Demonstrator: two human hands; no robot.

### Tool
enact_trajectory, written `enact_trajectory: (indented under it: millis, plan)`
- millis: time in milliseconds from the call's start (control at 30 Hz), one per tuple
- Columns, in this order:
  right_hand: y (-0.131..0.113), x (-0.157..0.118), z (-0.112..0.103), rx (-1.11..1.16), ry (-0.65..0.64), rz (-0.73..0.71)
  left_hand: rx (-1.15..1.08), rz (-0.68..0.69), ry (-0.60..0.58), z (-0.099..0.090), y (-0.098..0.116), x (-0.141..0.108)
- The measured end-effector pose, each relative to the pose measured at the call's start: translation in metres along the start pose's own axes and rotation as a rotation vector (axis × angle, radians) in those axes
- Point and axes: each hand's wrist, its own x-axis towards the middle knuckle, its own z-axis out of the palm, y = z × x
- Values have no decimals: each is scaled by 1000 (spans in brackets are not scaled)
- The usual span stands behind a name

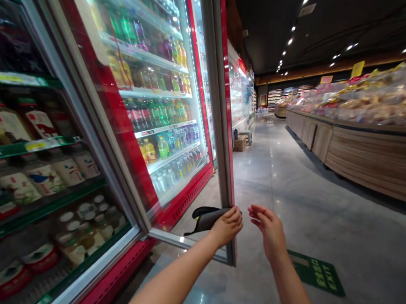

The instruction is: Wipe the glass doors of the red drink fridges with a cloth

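Observation:
A tall glass cooler door [227, 172] with a grey and red frame stands swung open in front of me. My left hand [227, 225] is closed at the lower part of its outer edge, fingers curled over a dark grey cloth [207, 221] with a black border. The cloth lies against the door, and part of it is hidden by the hand. To the right of the frame, my right hand [267, 222] hovers apart from the door with loosely bent fingers and holds nothing.
Lit cooler shelves [169, 128] with bottled drinks stand behind the door. At the left is another glass-fronted cooler section [31, 145] with bottles and cartons. A curved wooden display counter [374, 158] runs along the right. A green exit sign [319, 276] marks the floor; a cardboard box [239, 143] sits farther down the aisle.

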Motion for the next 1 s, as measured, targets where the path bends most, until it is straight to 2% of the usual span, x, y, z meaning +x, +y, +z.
enact_trajectory:
  millis: [67, 133, 233, 300, 400, 533, 633, 767, 867, 1000]
  plan:
    - [17, 3, -12, -2, 34, -16, 14, -10, 15, 4, -11, 3]
    - [31, 8, -23, -14, 60, -11, 43, -54, 82, 2, -29, 6]
    - [43, 16, -33, -45, 74, 16, 105, -186, 188, -5, -61, 9]
    - [43, 23, -33, -64, 69, 20, 117, -265, 177, -6, -78, 10]
    - [37, 36, -23, -77, 11, -8, 77, -296, 102, 7, -89, 2]
    - [36, 56, -1, -59, -127, -99, 22, -156, 1, 36, -92, -18]
    - [42, 69, 16, -53, -127, -197, 4, -106, -2, 54, -94, -23]
    - [50, 82, 36, -95, -11, -303, -19, -283, 153, 83, -83, -14]
    - [61, 88, 49, -203, 28, -450, -71, -413, 299, 105, -68, -10]
    - [102, 86, 53, -414, 32, -711, -235, -577, 444, 121, -56, -13]
